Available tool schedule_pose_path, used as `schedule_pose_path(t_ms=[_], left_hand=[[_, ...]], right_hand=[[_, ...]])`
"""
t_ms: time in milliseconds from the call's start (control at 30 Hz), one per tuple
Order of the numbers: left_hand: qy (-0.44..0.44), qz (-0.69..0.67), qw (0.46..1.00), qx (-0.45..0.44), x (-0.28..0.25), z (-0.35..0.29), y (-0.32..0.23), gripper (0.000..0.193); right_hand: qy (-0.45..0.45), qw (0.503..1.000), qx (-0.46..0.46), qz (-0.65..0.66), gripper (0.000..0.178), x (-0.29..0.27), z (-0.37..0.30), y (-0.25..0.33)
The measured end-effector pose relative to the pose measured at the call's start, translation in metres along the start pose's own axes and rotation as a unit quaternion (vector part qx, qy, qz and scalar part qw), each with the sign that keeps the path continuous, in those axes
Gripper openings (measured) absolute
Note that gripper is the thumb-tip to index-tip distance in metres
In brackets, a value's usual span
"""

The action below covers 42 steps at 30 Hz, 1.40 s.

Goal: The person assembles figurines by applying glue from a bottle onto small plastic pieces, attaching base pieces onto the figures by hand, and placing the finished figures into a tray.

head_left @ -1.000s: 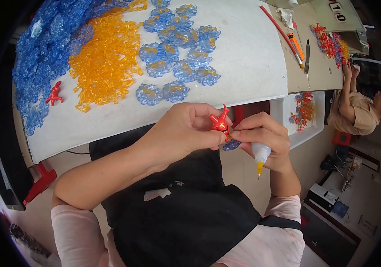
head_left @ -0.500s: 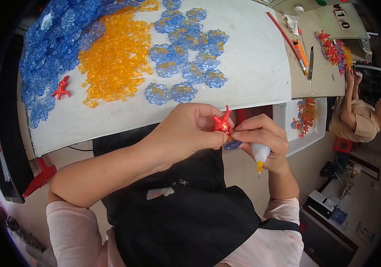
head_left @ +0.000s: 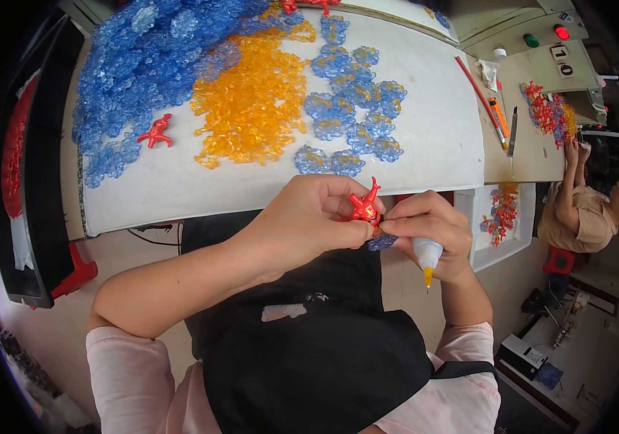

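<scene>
In front of the table edge, my left hand [head_left: 309, 213] is closed around a small red toy figure [head_left: 365, 208], whose limb points up. Beneath the figure is a translucent blue piece [head_left: 382, 241], partly covered by my fingers. My right hand [head_left: 443, 224] meets the left one there, its thumb and fingertips pinched at the figure's lower end. Tucked in that same hand is a white squeeze bottle [head_left: 427, 251], its yellow nozzle aimed downward. What the right fingertips pinch is too covered to make out.
On the white-covered table [head_left: 230, 192] lie a blue pile [head_left: 143, 79], orange pieces [head_left: 252, 101], blue pieces with orange centres [head_left: 331, 116] and another red figure [head_left: 156, 132]. To the right are a knife [head_left: 513, 132], a white tray [head_left: 477, 239] and a seated co-worker [head_left: 581, 202].
The whole view has shifted, so the table things appear further right. Both hands keep their grips, and the red figure has tilted slightly.
</scene>
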<state>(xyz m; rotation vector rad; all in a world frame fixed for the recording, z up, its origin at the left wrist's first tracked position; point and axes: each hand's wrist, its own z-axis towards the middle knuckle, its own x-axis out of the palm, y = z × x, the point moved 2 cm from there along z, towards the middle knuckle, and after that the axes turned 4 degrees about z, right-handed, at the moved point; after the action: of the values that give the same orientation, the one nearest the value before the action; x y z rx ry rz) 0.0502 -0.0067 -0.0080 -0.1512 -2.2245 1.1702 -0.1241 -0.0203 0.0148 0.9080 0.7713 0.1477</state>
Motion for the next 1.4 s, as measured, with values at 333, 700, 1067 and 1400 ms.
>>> schedule_pose_path(t_ms=[333, 700, 1067, 1400], left_hand=[[-0.037, 0.003, 0.992, 0.12, -0.035, -0.06, -0.017, 0.024], [-0.381, 0.302, 0.826, 0.284, -0.148, -0.207, -0.092, 0.022], [-0.491, 0.737, 0.444, -0.138, -0.303, -0.335, -0.102, 0.025], [-0.493, 0.691, 0.498, -0.18, -0.33, -0.319, -0.086, 0.026]], right_hand=[[-0.011, 0.998, -0.053, -0.011, 0.013, 0.04, 0.05, 0.027], [-0.111, 0.981, -0.161, 0.012, 0.024, 0.077, 0.109, 0.043], [-0.13, 0.99, 0.049, 0.018, 0.027, 0.055, 0.053, -0.003], [-0.135, 0.989, 0.056, 0.014, 0.027, 0.053, 0.043, -0.001]])
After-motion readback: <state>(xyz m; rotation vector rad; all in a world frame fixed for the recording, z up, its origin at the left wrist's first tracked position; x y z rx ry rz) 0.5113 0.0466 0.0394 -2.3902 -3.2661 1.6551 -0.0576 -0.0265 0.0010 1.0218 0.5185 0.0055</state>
